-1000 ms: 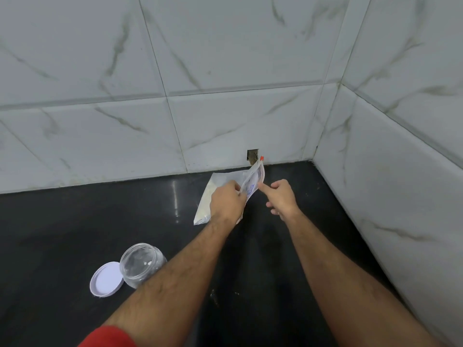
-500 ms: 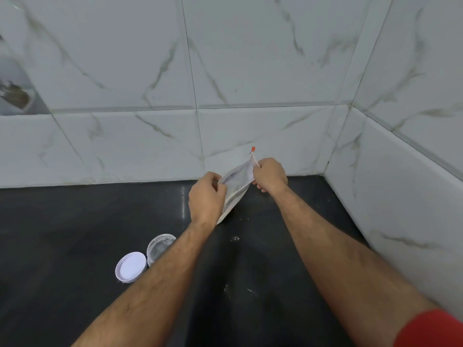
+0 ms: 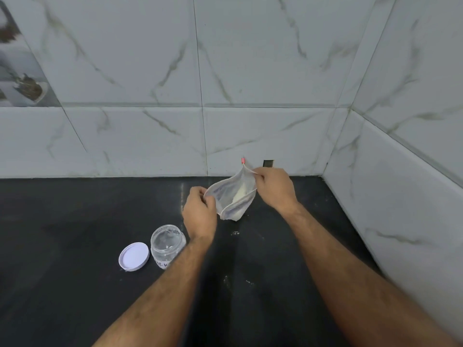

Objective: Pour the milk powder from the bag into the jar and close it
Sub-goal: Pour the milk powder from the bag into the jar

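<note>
A clear plastic bag (image 3: 231, 196) is held above a black counter (image 3: 75, 221), near the corner where two tiled walls meet. Its mouth is pulled wide open and faces the camera, so that a small heap of white powder (image 3: 241, 195) shows inside, lying toward the right of the bag. A small red tab (image 3: 242, 160) stands at the top corner of the bag, above the right hand.

The left hand (image 3: 199, 214) pinches the left edge of the bag's mouth, fingers curled round the plastic. The right hand (image 3: 274, 189) pinches the upper right edge in the same way, thumb and fingers closed on the rim. The two hands are drawn apart, with the open mouth stretched between them.

A clear jar (image 3: 167, 242) stands upright on the counter, below and to the left of the bag, partly hidden by the left forearm. It is open, and dark lettering on a label near its base is only partly legible. A white lid (image 3: 134, 256) lies flat on the counter just beside the jar, on its left.

Scattered white specks (image 3: 235, 232) mark the counter beneath the bag. The walls (image 3: 250, 71) are of white tile with grey veining, and a small dark opening (image 3: 268, 163) sits at the base of the back wall behind the right hand.
</note>
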`<act>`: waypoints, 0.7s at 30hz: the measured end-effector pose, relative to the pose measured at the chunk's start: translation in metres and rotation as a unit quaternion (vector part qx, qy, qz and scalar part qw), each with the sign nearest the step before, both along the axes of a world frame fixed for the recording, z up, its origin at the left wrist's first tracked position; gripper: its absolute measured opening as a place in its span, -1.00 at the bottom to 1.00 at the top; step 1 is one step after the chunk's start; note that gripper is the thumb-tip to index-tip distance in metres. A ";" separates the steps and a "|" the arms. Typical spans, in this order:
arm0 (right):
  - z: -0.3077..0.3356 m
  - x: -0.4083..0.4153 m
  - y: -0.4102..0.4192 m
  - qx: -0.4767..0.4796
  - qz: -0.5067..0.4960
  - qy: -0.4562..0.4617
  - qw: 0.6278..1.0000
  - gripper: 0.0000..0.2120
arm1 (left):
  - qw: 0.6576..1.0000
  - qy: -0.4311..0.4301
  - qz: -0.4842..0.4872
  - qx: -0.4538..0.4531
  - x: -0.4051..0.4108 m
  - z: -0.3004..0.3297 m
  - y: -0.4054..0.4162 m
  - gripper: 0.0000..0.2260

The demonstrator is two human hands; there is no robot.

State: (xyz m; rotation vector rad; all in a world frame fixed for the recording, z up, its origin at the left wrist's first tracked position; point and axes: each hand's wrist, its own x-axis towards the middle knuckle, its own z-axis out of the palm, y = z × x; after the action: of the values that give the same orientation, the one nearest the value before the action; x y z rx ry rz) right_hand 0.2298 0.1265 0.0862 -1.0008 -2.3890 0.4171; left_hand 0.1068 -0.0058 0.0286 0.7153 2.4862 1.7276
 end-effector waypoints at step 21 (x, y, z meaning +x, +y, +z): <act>0.040 0.008 0.020 -0.052 0.025 -0.093 0.994 -0.76 | 0.977 0.034 -0.185 -0.097 -0.012 0.050 0.012 -0.87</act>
State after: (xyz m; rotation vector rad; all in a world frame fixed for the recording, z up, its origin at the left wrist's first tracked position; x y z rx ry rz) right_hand 0.2374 0.1467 0.1266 -1.0696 -2.5865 0.4904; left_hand 0.0952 0.0057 0.0784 1.1432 2.3263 1.3348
